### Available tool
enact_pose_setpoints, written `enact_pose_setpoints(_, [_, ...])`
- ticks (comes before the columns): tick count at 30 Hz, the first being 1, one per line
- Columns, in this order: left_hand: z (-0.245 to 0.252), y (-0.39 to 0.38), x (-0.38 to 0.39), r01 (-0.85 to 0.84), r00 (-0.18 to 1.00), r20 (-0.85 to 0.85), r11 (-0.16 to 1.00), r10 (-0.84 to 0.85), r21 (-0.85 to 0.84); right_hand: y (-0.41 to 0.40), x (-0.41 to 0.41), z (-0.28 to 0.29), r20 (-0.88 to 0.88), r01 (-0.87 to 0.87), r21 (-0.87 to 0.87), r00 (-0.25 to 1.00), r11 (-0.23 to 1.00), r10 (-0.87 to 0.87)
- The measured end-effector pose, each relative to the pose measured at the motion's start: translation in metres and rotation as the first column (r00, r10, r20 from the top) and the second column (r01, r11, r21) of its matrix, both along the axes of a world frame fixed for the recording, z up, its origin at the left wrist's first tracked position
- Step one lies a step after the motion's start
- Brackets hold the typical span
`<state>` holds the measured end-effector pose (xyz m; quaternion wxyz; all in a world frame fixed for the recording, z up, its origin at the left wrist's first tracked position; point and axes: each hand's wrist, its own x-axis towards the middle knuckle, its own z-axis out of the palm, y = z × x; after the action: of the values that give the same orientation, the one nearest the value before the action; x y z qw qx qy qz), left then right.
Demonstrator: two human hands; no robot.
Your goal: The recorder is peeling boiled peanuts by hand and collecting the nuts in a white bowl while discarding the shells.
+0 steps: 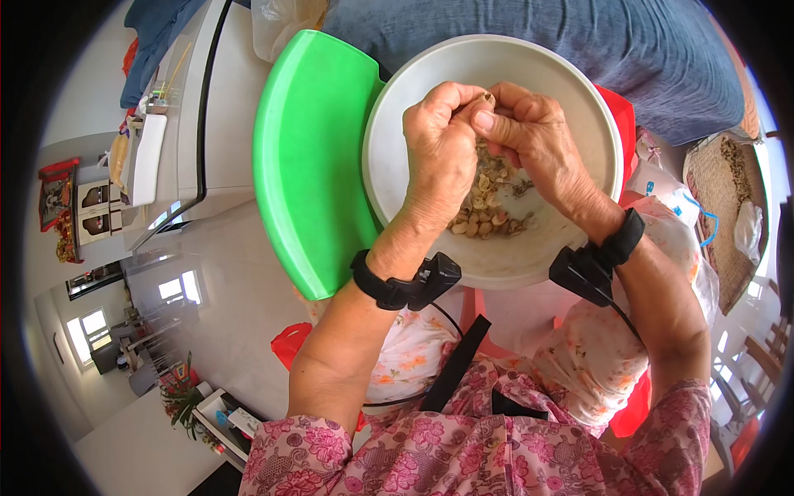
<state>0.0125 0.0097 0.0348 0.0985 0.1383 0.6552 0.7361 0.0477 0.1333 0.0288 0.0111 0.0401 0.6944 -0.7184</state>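
My left hand (441,152) and my right hand (541,139) meet over a large whitish basin (595,155). Between their fingertips they pinch a small brown nut or pod (489,99), mostly covered by the fingers; its exact kind cannot be told. Down in the basin lies a heap of pale, rounded kernels and shell pieces (481,214), with darker bits among them. My wrists and forearms hide part of this heap. A black wrist device (403,282) is strapped on my left wrist, and another (595,260) on my right.
A bright green plastic stool or tray (316,161) adjoins the basin's left side. Blue fabric-covered furniture (533,31) stands beyond the basin. At the right are a plastic bag (673,192) and a woven tray (713,167) holding dark, small pieces. Glossy tiled floor (229,297) stretches left.
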Motion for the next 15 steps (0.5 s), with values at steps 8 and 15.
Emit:
enact_pose_setpoints(8, [0.000, -0.002, -0.004, -0.016, 0.996, 0.093, 1.000, 0.014, 0.021, -0.003, -0.001, 0.003, 0.000, -0.009, 0.008, 1.000, 1.000, 0.009])
enact_pose_setpoints(15, [-0.009, 0.002, -0.005, -0.040, 0.994, -0.107, 0.999, 0.036, -0.037, 0.000, -0.002, -0.006, 0.136, 0.009, -0.298, 0.990, 0.954, 0.033])
